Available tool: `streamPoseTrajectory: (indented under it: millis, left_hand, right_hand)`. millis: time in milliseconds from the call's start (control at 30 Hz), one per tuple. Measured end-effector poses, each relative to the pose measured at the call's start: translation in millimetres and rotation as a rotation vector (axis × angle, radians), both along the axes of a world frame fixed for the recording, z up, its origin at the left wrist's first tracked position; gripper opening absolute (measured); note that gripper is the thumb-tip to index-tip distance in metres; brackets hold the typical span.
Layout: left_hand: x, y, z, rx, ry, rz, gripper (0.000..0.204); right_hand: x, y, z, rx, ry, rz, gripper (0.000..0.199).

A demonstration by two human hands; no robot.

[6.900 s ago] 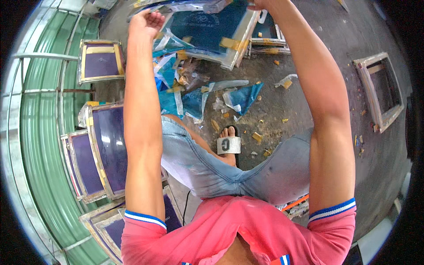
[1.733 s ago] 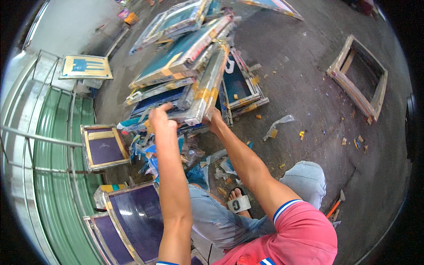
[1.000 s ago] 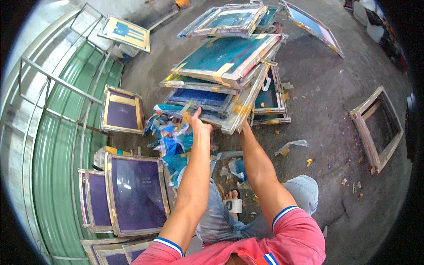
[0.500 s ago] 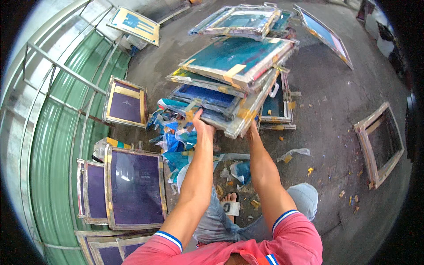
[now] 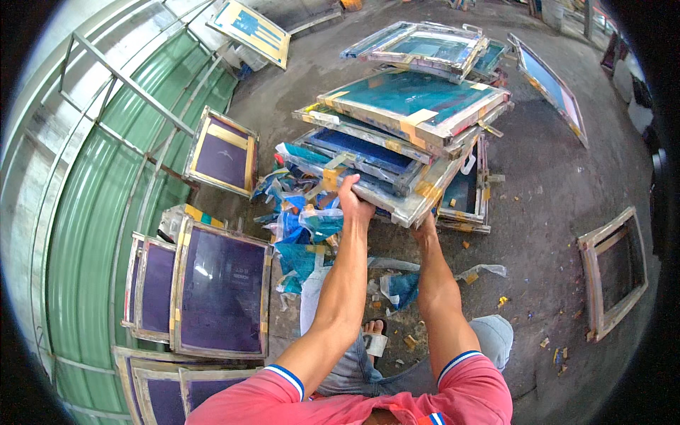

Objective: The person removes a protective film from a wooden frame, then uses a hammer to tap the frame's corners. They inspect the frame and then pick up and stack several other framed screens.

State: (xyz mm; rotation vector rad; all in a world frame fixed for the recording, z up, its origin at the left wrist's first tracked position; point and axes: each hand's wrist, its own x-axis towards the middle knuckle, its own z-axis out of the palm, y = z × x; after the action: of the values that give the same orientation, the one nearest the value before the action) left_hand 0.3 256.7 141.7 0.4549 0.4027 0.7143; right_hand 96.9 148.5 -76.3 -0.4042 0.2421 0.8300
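Saw, far left, purple screen frames (image 5: pixel 221 287) leaned against the green wall (image 5: pixel 92 234), near enough to be clipped and toppled by a frame swung wide; found next a heap of torn blue plastic (image 5: pixel 304 234) touching the near edge of the pile, likely to snag a corner or slide underfoot, with a sandalled foot (image 5: pixel 374 341) just below it; saw the left hand (image 5: pixel 353 205) closed over the near edge of the bottom frame (image 5: pixel 382 195), fingers wrapped on the rail, at the low front of the tilted stack of frames (image 5: pixel 414 117); judged that stack the chief danger, piled askew and sloping toward the body, apt to slither down onto wrists or foot if pulled from beneath or lifted unevenly; noted loose yellow tape on the rails, likely to peel and spoil a grip; saw the right hand (image 5: pixel 425 228) pressed up beneath the frame's near corner, fingers hidden, so could not tell how firmly closed; feared a pinch there under shifting weight; farther right, marked an empty wooden frame (image 5: pixel 615 273) flat on the floor, well apart, and small scraps strewn between, fit to trip a backward step.
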Motion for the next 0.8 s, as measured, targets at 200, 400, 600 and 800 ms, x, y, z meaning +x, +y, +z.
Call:
streamPoseTrajectory:
  millis: [200, 400, 600, 800]
  left_hand:
    - [11.1, -4.6, 22.7, 0.084, -0.062, -0.033, 0.05]
    - [18.6, 6.5, 29.0, 0.206, -0.087, 0.112, 0.052]
    - [25.2, 8.5, 19.5, 0.093, -0.091, 0.029, 0.045]
    - [15.3, 25.4, 4.8, 0.098, 0.035, -0.067, 0.046]
  right_hand:
    - [13.3, -16.2, -9.6, -0.012, -0.123, 0.037, 0.061]
    - [-5.4, -53.8, 11.1, -0.026, -0.212, 0.273, 0.05]
    - [-15.7, -106.0, 30.1, -0.169, -0.479, 0.408, 0.053]
    - [-29.2, -191.9, 27.7, -0.366, -0.46, 0.451, 0.057]
